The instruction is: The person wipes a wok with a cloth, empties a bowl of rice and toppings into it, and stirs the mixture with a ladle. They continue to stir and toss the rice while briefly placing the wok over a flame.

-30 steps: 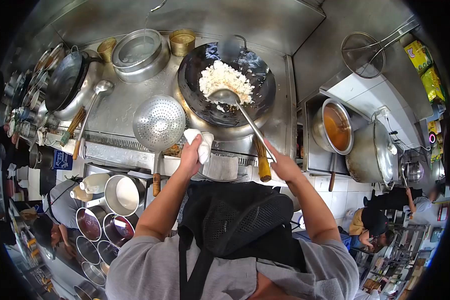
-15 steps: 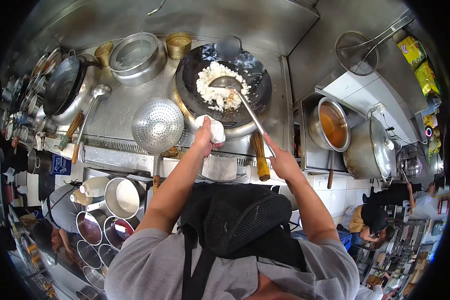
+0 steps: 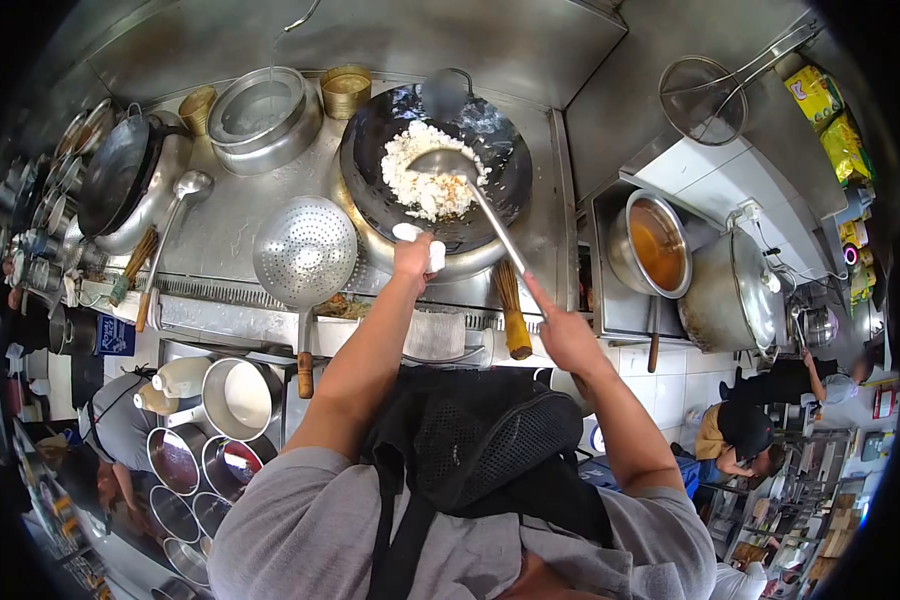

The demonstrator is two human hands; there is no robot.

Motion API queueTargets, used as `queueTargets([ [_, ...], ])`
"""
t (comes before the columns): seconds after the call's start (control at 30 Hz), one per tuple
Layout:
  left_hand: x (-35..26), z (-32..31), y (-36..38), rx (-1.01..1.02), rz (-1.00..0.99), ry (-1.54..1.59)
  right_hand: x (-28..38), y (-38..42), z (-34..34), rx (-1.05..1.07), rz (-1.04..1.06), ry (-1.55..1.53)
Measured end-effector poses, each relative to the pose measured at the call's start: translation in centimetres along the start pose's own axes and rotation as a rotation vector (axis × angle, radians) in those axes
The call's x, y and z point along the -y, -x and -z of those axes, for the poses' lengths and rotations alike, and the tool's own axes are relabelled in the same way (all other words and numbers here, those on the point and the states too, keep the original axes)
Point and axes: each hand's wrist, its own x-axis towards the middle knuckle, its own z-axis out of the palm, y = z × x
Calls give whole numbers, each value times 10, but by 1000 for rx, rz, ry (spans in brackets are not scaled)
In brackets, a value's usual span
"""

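Note:
My left hand (image 3: pixel 412 262) is closed round a white cloth (image 3: pixel 437 256) at the near rim of a black wok (image 3: pixel 363 165). White rice (image 3: pixel 402 160) with some brown bits lies in the wok. My right hand (image 3: pixel 570 342) is wrapped round the wooden handle end of a metal ladle (image 3: pixel 498 225), whose bowl rests on the rice. Left of my left hand lies a perforated skimmer (image 3: pixel 305 252), and a bamboo brush (image 3: pixel 513 315) with a yellow handle is between my hands.
A pot of brown liquid (image 3: pixel 658 245) and a large lidded pot (image 3: pixel 715 300) stand at the right. Stacked metal pots (image 3: pixel 270 150), a spare ladle (image 3: pixel 175 235) and dark woks (image 3: pixel 115 180) are at the left. Other people work at both sides.
My left hand has moved up against the wok's rim with the cloth, and its grip has closed more. The ladle's bowl has shifted slightly within the rice. The whole view has shifted a little.

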Motion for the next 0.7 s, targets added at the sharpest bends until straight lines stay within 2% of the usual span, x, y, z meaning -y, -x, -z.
queueTargets([
  [0.1, -1, -1, 1, -21, 0, -23, -15, -19, -33, 107, 8, -7],
  [0.17, -1, 2, 0, 12, -42, -12, -32, -39, -41, -42, 168, -107],
  [0.3, -12, 0, 5, 13, -28, -101, 9, -7, 10, -14, 18, -102],
  [0.37, -4, 4, 3, 35, -46, -81, 13, -8, 5, -1, -18, -62],
  [0.43, -2, 4, 1, 28, -28, -99, 4, -29, -17, 130, -73, 74],
  [0.47, -4, 3, 5, 27, -39, -101, -7, -45, -37, 87, -28, 121],
  [0.6, -7, 8, 6, 36, -38, -131, -8, -29, -5, 6, 36, -9],
  [0.7, -5, 7, 4, 50, -58, -75, -7, -2, 1, -79, 2, -47],
])
